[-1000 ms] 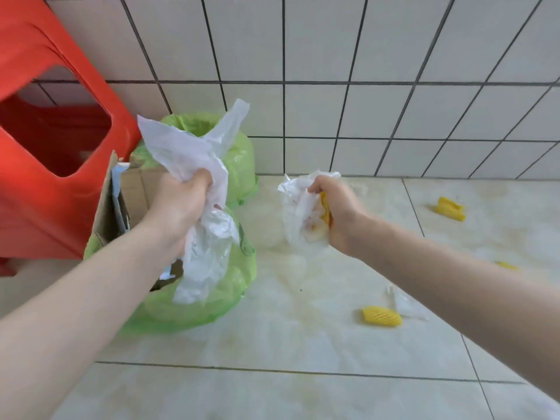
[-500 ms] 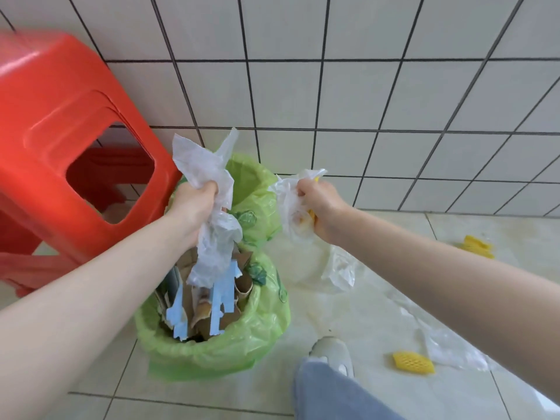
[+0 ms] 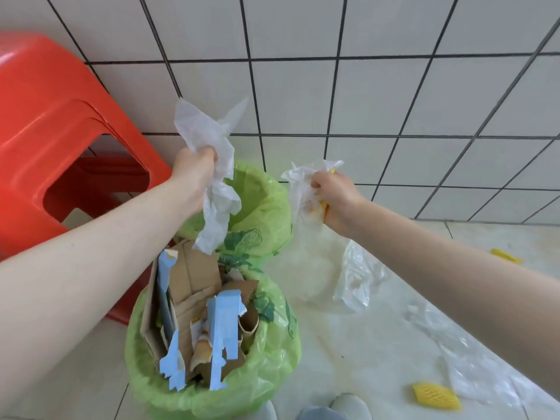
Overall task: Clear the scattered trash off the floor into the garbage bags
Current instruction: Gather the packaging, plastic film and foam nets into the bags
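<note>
My left hand (image 3: 194, 174) grips a crumpled white plastic sheet (image 3: 212, 153) that dangles over the far green garbage bag (image 3: 266, 207), whose mouth is open. My right hand (image 3: 336, 201) clutches a clear plastic wrap with a bit of yellow foam net (image 3: 303, 192), held just right of that bag and above the floor. The near green garbage bag (image 3: 272, 359) is stuffed with cardboard and blue-faced scraps (image 3: 221, 328). On the floor lie clear plastic film (image 3: 357, 277), more clear film (image 3: 472, 371) and yellow foam nets (image 3: 436, 395) (image 3: 506, 256).
A red plastic stool (image 3: 60, 153) stands at the left against the white tiled wall (image 3: 394, 86). My shoes (image 3: 348, 404) show at the bottom edge, close to the near bag. Pale floor tiles stretch to the right.
The view has drawn closer and higher over the two bags. Both hands, still gripping their plastic, have risen toward the far bag; my left hand's sheet now hangs over its mouth.
</note>
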Demonstrator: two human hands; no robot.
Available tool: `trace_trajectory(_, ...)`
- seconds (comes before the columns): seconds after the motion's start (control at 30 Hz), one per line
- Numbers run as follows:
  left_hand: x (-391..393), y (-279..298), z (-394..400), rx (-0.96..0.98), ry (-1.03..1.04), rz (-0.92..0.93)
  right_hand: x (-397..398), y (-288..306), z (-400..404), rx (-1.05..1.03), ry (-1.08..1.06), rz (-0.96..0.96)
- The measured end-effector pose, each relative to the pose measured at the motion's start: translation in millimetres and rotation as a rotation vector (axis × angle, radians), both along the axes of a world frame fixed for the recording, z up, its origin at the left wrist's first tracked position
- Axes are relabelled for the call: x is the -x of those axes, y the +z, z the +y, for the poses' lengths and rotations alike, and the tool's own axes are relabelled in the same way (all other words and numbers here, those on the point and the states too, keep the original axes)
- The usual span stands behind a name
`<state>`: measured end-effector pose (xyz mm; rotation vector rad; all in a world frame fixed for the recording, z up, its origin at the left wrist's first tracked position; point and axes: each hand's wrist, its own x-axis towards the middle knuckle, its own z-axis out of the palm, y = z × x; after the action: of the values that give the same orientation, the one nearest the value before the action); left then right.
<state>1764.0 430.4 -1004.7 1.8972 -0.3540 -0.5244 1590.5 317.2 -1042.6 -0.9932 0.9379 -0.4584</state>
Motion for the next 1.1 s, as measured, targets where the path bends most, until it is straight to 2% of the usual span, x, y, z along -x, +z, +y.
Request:
trace_trajectory(0.2,-40.5,-18.8,-14.9,-0.037,-0.036,0.007,-53.5,-0.7,-17.1,-0.027,-0.022,0.037)
trace_trajectory(0.27,-53.2,-30.3,-15.6,-0.016,0.063,0.002,-75.8,-4.5,-19.8,-0.057,0.001,0.023)
trace_trajectory(0.37,-72.6,-43.1,-20.8,0.119,0.277,-0.074,-110.3,-6.9,-16.9,-0.092,0.036,-0.061)
trace_trajectory(0.47,-86.1,-57.6,-28.4,0.177,0.369,-0.146,-141.8,-12.3,-9.9,0.000,0.056,-0.072)
trace_trajectory(0.53,-91.1,-74.8,-32.2,0.198,0.232,-0.207,-155.3,-22.7,-6.5,0.159,0.077,-0.029)
trace_trajectory(0.57,-90.7,-83.8,-30.8,0.189,0.076,-0.294,-159.0,-29.3,-4.4,0.264,0.107,-0.014)
trace_trajectory(0.63,-89.4,-100.7,-27.3,0.107,-0.377,-0.548,-160.6,-45.4,-1.6,0.514,0.219,0.037)
trace_trajectory(0.67,-91.0,-110.6,-24.4,0.054,-0.604,-0.607,-160.3,-55.0,-1.0,0.633,0.315,0.110)
trace_trajectory(0.7,-92.3,-115.9,-20.6,-0.051,-0.810,-0.583,-159.5,-63.9,-1.8,0.737,0.449,0.216)
trace_trajectory(0.77,-95.9,-122.2,-15.3,-0.385,-1.060,-0.464,-156.7,-80.0,-6.3,0.928,0.753,0.431)
trace_trajectory(0.83,-98.1,-129.7,-13.3,-0.774,-1.269,-0.496,-155.1,-85.4,-5.7,1.060,0.982,0.531)
trace_trajectory(0.9,-96.8,-134.2,-15.7,-0.994,-1.351,-0.549,-157.9,-87.5,-5.0,1.150,1.135,0.594)
trace_trajectory(0.97,-97.3,-139.4,-16.5,-1.187,-1.331,-0.584,-163.9,-88.4,-3.3,1.189,1.264,0.658)
trace_trajectory(1.03,-106.6,-149.9,-16.6,-1.276,-1.292,-0.612,-170.5,-93.8,-0.1,1.190,1.375,0.742)
trace_trajectory(1.1,-114.7,-152.7,-16.9,-1.258,-1.254,-0.589,-176.2,-101.2,2.3,1.194,1.440,0.785)
